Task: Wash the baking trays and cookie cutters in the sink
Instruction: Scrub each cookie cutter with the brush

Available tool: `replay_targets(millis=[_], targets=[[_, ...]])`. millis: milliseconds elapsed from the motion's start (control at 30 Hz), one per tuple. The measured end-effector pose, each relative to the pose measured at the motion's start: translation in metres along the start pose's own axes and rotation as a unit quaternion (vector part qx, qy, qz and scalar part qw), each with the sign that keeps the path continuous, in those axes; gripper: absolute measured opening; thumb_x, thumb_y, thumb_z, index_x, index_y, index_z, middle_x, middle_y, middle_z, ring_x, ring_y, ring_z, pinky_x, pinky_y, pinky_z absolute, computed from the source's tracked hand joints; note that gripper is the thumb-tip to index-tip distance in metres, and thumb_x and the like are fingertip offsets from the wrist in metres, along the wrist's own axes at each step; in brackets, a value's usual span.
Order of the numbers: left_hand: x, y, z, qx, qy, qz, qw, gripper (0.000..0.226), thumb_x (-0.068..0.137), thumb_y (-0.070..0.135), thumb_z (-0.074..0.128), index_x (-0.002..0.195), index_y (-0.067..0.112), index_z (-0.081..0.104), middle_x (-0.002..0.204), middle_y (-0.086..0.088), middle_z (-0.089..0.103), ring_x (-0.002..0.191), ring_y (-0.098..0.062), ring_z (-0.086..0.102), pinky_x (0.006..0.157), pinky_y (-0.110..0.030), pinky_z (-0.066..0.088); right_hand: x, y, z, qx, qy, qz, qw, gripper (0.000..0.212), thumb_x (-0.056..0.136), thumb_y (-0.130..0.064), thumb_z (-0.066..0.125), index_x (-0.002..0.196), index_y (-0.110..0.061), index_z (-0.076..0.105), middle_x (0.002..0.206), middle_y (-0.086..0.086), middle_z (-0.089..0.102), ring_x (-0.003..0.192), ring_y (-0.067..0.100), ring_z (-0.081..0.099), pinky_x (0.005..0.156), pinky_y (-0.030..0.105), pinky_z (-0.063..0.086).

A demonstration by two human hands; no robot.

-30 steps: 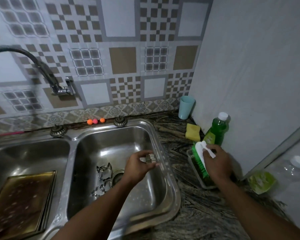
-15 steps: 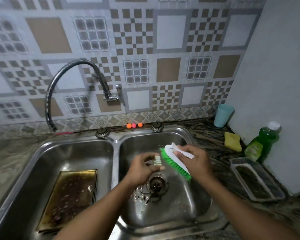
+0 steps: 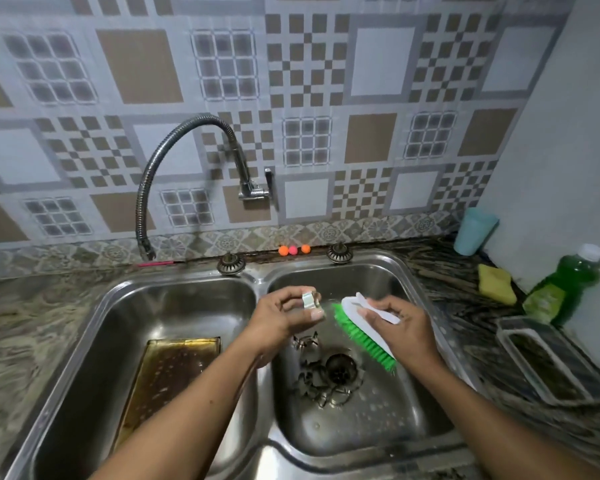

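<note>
Above the right sink basin (image 3: 378, 420), brush (image 3: 357, 330) brought in from the surface (image 3: 447, 282), gripped by right fingers (image 3: 371, 311), beside cookie cutter (image 3: 309, 301) pinched by left fingers (image 3: 284, 297); scrubbing next.

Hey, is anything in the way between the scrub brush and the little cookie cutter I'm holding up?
Nothing visible. The cookie cutter, pinched in the left hand, and the brush, gripped in the right hand, face each other above the right basin with only open air between.
</note>
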State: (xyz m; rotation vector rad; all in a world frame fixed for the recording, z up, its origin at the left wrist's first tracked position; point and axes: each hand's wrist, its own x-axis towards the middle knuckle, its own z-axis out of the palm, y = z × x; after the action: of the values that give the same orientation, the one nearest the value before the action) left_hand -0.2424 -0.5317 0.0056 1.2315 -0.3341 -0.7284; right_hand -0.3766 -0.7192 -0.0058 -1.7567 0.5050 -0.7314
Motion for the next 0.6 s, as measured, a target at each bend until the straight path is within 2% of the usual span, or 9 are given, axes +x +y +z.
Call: replay_targets(millis=[67,167,267,333,400,500,600], targets=[[0.004,0.003,0.005,-0.054,-0.017,-0.019,0.998,0.046,0.073,-0.012,0.074,0.117,-0.003,0.064,0.111,-0.020,0.069,0.093,-0.029,0.070,0.082,-0.034,0.062,0.002,-0.005,0.008,0.052,0.020,0.008,0.998,0.008,0.080,-0.018,0.083,0.081,-0.020,0.075,0.085,-0.001,0.076,0.077,0.008,0.066,0.073,0.031,0.053],[0.004,-0.001,0.016,-0.093,-0.023,-0.054,0.994,0.038,0.085,-0.014,0.062,0.120,-0.001,0.061,0.110,-0.018,0.070,0.085,-0.021,0.074,0.076,-0.029,0.062,-0.003,-0.008,0.026,0.074,-0.002,0.011,0.997,0.016,0.083,-0.013,0.080,0.079,-0.027,0.075,0.086,0.003,0.077,0.075,0.012,0.066,0.072,0.033,0.054],[0.000,-0.019,0.019,-0.132,-0.026,-0.085,0.987,0.047,0.081,-0.008,0.066,0.127,-0.004,0.059,0.117,-0.024,0.069,0.086,-0.025,0.075,0.079,-0.032,0.062,-0.005,0.008,0.005,0.078,0.014,0.026,0.997,0.018,0.081,-0.009,0.080,0.076,-0.025,0.074,0.086,0.003,0.077,0.075,0.010,0.066,0.075,0.035,0.053],[0.002,-0.022,0.028,-0.146,-0.039,-0.097,0.984,0.051,0.077,-0.005,0.067,0.127,-0.004,0.060,0.112,-0.022,0.072,0.087,-0.027,0.076,0.076,-0.031,0.062,0.001,0.005,-0.003,0.085,0.038,0.023,0.995,0.009,0.082,-0.011,0.080,0.079,-0.015,0.073,0.084,0.002,0.076,0.075,0.010,0.065,0.074,0.033,0.052],[0.006,-0.019,0.038,-0.137,-0.049,-0.097,0.985,0.050,0.076,-0.003,0.067,0.125,-0.001,0.061,0.107,-0.017,0.075,0.089,-0.023,0.075,0.077,-0.029,0.062,0.003,-0.004,0.001,0.078,0.027,0.003,0.997,0.008,0.082,-0.010,0.080,0.080,-0.010,0.072,0.081,0.000,0.075,0.073,0.008,0.064,0.069,0.027,0.052],[0.006,-0.024,0.046,-0.141,-0.049,-0.105,0.983,0.047,0.075,-0.006,0.067,0.122,-0.001,0.062,0.109,-0.019,0.074,0.090,-0.027,0.075,0.086,-0.034,0.061,-0.002,0.018,-0.019,0.028,0.006,0.004,1.000,0.013,0.082,-0.015,0.081,0.077,-0.022,0.072,0.071,-0.010,0.071,0.065,0.002,0.060,0.063,0.026,0.049],[0.006,-0.027,0.062,-0.164,-0.040,-0.108,0.980,0.049,0.077,-0.009,0.065,0.125,-0.005,0.060,0.115,-0.025,0.070,0.092,-0.033,0.074,0.082,-0.035,0.062,0.006,0.027,-0.045,0.020,0.032,0.022,0.999,0.009,0.080,-0.025,0.083,0.082,-0.025,0.074,0.081,-0.008,0.075,0.073,0.011,0.068,0.069,0.036,0.055]])
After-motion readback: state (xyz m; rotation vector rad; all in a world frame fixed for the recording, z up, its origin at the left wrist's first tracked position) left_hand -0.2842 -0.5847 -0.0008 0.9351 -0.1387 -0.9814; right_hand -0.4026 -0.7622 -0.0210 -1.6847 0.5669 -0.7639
